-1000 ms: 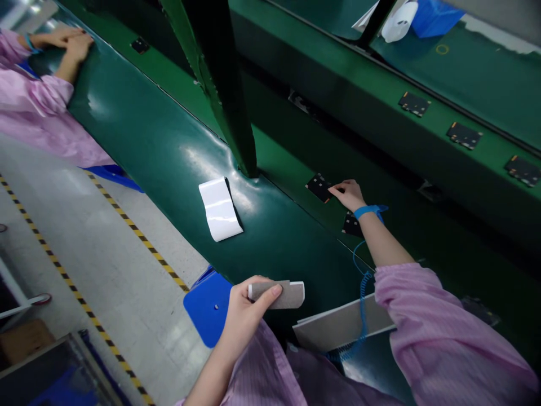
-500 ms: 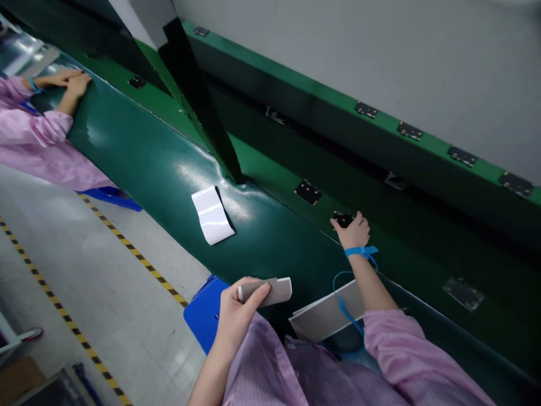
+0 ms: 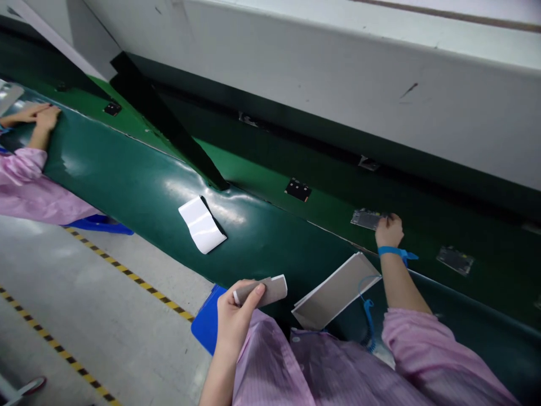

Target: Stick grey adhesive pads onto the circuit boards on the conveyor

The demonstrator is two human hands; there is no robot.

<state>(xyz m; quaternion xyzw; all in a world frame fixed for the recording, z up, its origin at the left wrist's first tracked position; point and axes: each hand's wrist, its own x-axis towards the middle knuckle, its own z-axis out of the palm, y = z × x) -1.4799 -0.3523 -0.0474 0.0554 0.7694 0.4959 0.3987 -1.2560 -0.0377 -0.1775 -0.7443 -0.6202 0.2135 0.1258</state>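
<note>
My left hand [image 3: 234, 316] grips a small grey pad [image 3: 264, 290] with a white end, held near my lap. My right hand [image 3: 389, 230], with a blue wrist strap [image 3: 391, 251] and coiled cord, reaches over the green conveyor belt [image 3: 270, 197] and holds the edge of a small circuit board [image 3: 367, 219] lying on it. A black board [image 3: 298, 189] lies on the belt to the left, and another board [image 3: 454, 260] to the right. A grey flat tray [image 3: 336, 290] rests at the near edge of the dark green table [image 3: 139, 186].
A white curled sheet [image 3: 200, 224] lies on the table. A co-worker in pink sits far left with both hands [image 3: 36, 115] on the table. A dark post [image 3: 169, 121] crosses the belt. A blue stool [image 3: 207, 318] stands by my left side. Yellow-black tape marks the floor.
My right hand let go of the black board, moved right along the belt and now holds a lighter board. The view shifted upward. My left hand still holds the pad.
</note>
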